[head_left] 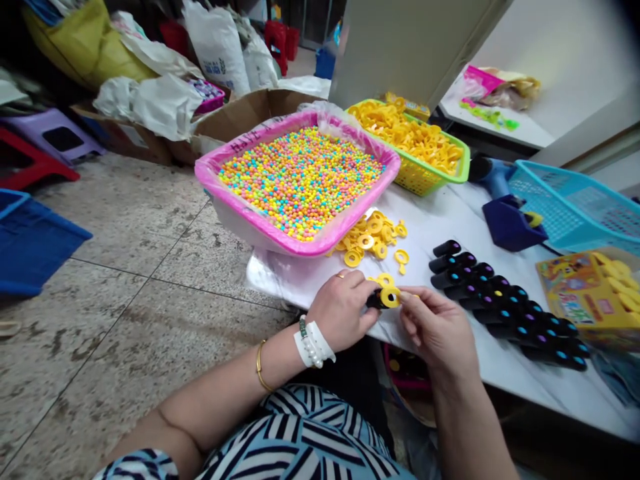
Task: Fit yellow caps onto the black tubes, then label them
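At the table's near edge, my left hand (337, 310) is closed around a small black tube (373, 299). My right hand (443, 330) pinches a yellow plastic ring piece (385, 299) against the end of this tube, between thumb and fingertips. Whether the piece is fixed to the tube cannot be made out. Just beyond my hands lies a loose pile of similar yellow ring pieces (367, 239). Several black tubes (500, 300) with coloured ends lie in rows to the right.
A pink basin (300, 248) of small coloured balls stands behind my left hand. Behind it is a green-rimmed basket (463, 175) of yellow pieces. A blue tape dispenser (515, 227), light-blue basket (565, 193) and yellow printed box (575, 293) are on the right.
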### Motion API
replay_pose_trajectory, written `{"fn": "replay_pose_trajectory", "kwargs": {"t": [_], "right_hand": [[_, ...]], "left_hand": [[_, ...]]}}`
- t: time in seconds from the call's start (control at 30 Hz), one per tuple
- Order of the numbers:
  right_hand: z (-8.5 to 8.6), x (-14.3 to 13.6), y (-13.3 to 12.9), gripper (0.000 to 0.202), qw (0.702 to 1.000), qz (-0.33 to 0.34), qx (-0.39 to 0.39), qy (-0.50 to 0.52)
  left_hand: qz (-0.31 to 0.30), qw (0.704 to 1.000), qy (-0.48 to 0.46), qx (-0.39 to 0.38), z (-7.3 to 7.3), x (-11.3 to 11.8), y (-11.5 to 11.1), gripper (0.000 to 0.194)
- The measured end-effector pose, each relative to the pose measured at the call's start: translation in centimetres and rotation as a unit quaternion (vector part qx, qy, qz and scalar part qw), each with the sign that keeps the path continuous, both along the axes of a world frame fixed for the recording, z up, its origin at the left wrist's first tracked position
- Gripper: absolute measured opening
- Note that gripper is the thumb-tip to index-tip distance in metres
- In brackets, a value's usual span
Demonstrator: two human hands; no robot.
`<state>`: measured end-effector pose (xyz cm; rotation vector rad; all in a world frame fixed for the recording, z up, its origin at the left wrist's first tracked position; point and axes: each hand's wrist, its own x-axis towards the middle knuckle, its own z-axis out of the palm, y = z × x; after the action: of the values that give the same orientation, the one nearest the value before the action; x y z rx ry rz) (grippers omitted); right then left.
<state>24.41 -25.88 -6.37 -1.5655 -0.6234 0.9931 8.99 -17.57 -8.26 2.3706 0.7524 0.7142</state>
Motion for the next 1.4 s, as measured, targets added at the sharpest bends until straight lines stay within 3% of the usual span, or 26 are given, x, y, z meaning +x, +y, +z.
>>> {"fn": "replay_pose_trajectory", "kwargs": {"t": [0.23, 0.47, 0.63, 0.77, 0.97, 1.17, 1.3, 1.4], "right_hand": [[0.5, -0.5, 0.3, 0.028, 0.999, -0.023, -0.022, -0.006], [0.5, -2.2, -0.6, 0.024, 0.975, -0.091, -0.012, -0.203], [0.1, -2.1, -0.2, 0.027, 0.984, -0.073, -0.022, -0.162], [-0.2, -1.6, 0.0, 0.030, 0.992, -0.047, -0.021, -0.116], [0.0, -1.2, 0.1, 0.032, 0.998, 0.029, -0.023, -0.040], [0.3, -0.8, 0.5, 0.034, 0.997, 0.060, -0.029, -0.034], [0.1, -1.0, 0.6, 0.035, 0.997, 0.061, -0.033, -0.014], [-0.1, -0.8, 0.1, 0.033, 0.998, 0.049, -0.015, -0.024]], "left_hand": [[-0.006, 1.000, 0.000, -0.001, 0.0, -0.1, 0.0, 0.024], [-0.008, 1.000, -0.001, -0.002, -0.1, -0.1, 0.0, 0.025], [-0.008, 1.000, -0.004, -0.008, -0.1, 0.0, 0.1, 0.025], [-0.011, 0.999, -0.003, -0.038, 0.7, -0.3, -0.1, 0.027], [-0.038, 0.981, -0.026, -0.187, 2.5, 0.1, 0.7, 0.023], [-0.045, 0.954, -0.008, -0.296, 2.2, 1.1, 2.2, 0.022], [-0.039, 0.962, -0.057, -0.263, 1.5, 0.5, 1.1, 0.021], [-0.030, 0.977, -0.077, -0.196, 0.9, 0.3, 0.0, 0.033]]}}
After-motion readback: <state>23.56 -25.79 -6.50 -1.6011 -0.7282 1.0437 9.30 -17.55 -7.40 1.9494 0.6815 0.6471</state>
